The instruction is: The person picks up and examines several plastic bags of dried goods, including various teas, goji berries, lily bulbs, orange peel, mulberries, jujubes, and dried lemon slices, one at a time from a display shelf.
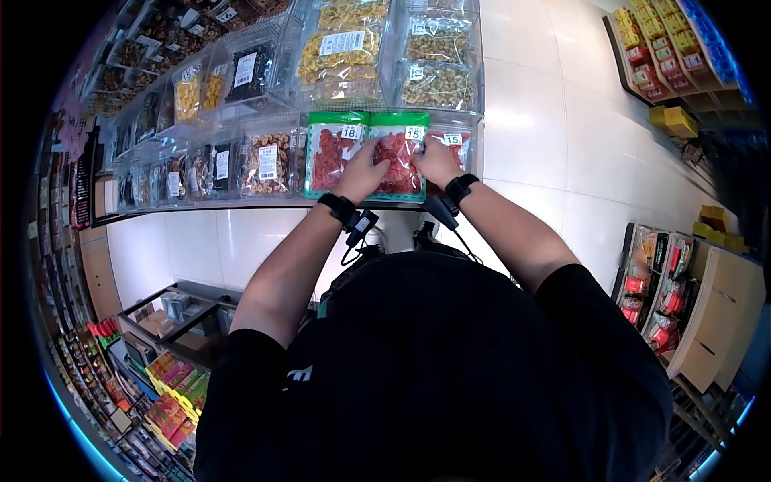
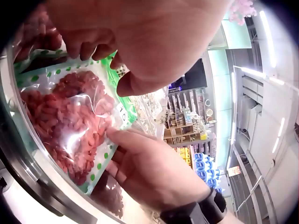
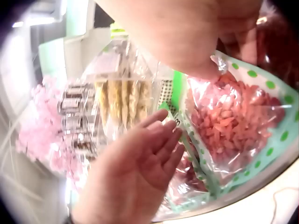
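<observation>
In the head view, a clear bag of dried red fruit with green trim (image 1: 395, 170) stands in the front bin, labelled 15. My right hand (image 1: 438, 163) grips its right edge; the left wrist view shows the thumb on the front of the bag (image 2: 70, 126) and the other fingers behind it. My left hand (image 1: 363, 171) hovers at the seam between this bag and a similar bag labelled 18 (image 1: 325, 161). In the right wrist view the left hand (image 3: 140, 163) has extended fingers and nothing in its grasp. Another red bag (image 1: 455, 140) lies behind my right hand.
Clear bins of dried goods (image 1: 269, 165) continue leftward, with yellow packs (image 1: 341, 56) and pale green packs (image 1: 438, 84) in the row behind. A rail runs along the display's front edge. Pale floor (image 1: 526, 120) lies to the right, beyond it a snack shelf (image 1: 658, 40).
</observation>
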Tool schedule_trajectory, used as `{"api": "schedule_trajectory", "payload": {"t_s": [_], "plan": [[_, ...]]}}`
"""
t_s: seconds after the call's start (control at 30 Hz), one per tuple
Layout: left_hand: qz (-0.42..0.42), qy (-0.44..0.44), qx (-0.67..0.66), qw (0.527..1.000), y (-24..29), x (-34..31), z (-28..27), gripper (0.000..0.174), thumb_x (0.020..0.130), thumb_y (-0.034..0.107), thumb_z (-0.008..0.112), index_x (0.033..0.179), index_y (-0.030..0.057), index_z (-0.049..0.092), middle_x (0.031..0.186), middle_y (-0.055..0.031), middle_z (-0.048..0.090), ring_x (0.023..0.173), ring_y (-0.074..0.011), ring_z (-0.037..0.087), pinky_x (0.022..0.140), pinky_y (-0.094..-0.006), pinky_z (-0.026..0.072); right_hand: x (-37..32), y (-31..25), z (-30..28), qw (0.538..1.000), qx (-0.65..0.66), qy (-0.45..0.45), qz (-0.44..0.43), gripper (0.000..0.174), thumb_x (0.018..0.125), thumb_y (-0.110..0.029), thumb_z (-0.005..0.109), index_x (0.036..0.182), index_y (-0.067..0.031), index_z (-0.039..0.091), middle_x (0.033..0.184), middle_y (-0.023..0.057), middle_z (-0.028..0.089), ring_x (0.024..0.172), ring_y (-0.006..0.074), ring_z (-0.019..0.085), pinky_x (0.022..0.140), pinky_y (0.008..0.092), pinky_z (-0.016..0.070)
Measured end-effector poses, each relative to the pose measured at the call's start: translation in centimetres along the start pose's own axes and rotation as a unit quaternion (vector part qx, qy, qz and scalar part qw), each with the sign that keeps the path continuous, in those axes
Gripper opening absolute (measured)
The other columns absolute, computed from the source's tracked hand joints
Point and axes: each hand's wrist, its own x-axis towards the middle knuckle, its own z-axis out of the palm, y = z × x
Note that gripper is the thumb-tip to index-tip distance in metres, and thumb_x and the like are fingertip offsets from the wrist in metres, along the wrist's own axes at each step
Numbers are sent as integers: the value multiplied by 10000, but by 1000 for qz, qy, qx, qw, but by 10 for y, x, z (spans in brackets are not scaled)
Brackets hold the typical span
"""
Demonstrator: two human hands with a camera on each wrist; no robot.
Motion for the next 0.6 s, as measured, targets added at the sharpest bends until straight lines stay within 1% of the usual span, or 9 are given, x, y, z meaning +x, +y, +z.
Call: {"api": "schedule_trajectory", "payload": {"t_s": [0.1, 0.13, 0.17, 0.23, 0.27, 0.37, 0.5, 0.53, 0.6], "plan": [[35, 15, -28, 999, -6, -9, 10, 491, 827, 210, 571, 1245, -26, 468, 1136, -234, 568, 1072, -323, 562, 902, -354, 439, -8, -18, -5, 995, -86, 17, -54, 336, 744, -120, 638, 1010, 60, 537, 920, 280, 610, 892, 406, 595, 791, 436, 464], [-83, -79, -59, 992, 28, -15, -9, 427, 834, 190, 565, 1204, -15, 506, 1024, -193, 622, 939, -281, 612, 820, -338, 468, -7, -19, -5, 995, -81, 11, -49, 379, 725, -121, 667, 1015, 72, 519, 913, 280, 610, 893, 405, 597, 794, 431, 468], [-83, -79, -60, 992, 25, -19, -8, 427, 834, 190, 565, 1204, -15, 506, 1024, -193, 622, 939, -281, 612, 820, -338, 468, -7, -19, -6, 995, -82, 12, -50, 379, 725, -121, 667, 1015, 72, 519, 913, 280, 610, 893, 405, 597, 794, 431, 468], [-37, -106, -95, 989, 24, -26, -6, 406, 861, 159, 564, 1239, 23, 509, 963, -119, 639, 895, -171, 600, 811, -289, 464, -9, -21, -8, 999, -30, -6, -23, 440, 728, -120, 682, 1065, 84, 486, 898, 264, 618, 858, 357, 627, 749, 395, 497], [-53, -116, -101, 987, 27, -29, -9, 390, 863, 156, 557, 1228, 22, 521, 992, -131, 637, 914, -185, 603, 823, -294, 464, -15, -34, -18, 995, 70, -48, 55, 474, 760, -110, 675, 1135, 79, 456, 885, 215, 640, 800, 256, 655, 681, 336, 525], [3, -90, -73, 993, 17, -40, -6, 343, 854, 167, 534, 1157, 8, 552, 972, -159, 647, 873, -255, 624, 788, -325, 475, -14, 1, -3, 986, 164, 1, 25, 414, 751, -199, 678, 1048, 61, 552, 892, 226, 643, 863, 306, 644, 755, 374, 504], [19, -112, -78, 990, 8, -47, 3, 335, 858, 172, 531, 1134, -16, 561, 1019, -177, 638, 946, -265, 620, 817, -321, 472, -43, 10, -31, 980, 180, 40, 72, 378, 849, -216, 600, 1106, 55, 550, 908, 191, 655, 823, 255, 649, 722, 329, 504], [23, -91, -87, 992, 10, -48, 6, 348, 864, 172, 526, 1147, -27, 550, 1062, -184, 625, 987, -265, 609, 834, -323, 469, -59, -8, -49, 970, 226, 5, 91, 311, 914, -136, 517, 1175, 29, 474, 998, 116, 598, 857, 171, 627, 715, 276, 522], [34, -74, -98, 992, 12, -46, 14, 360, 869, 172, 522, 1161, -38, 538, 1105, -192, 612, 1028, -266, 597, 850, -325, 465, -85, -27, -73, 953, 283, 12, 106, 299, 926, -143, 502, 1174, 23, 477, 1003, 111, 597, 869, 172, 622, 732, 279, 517]]}}
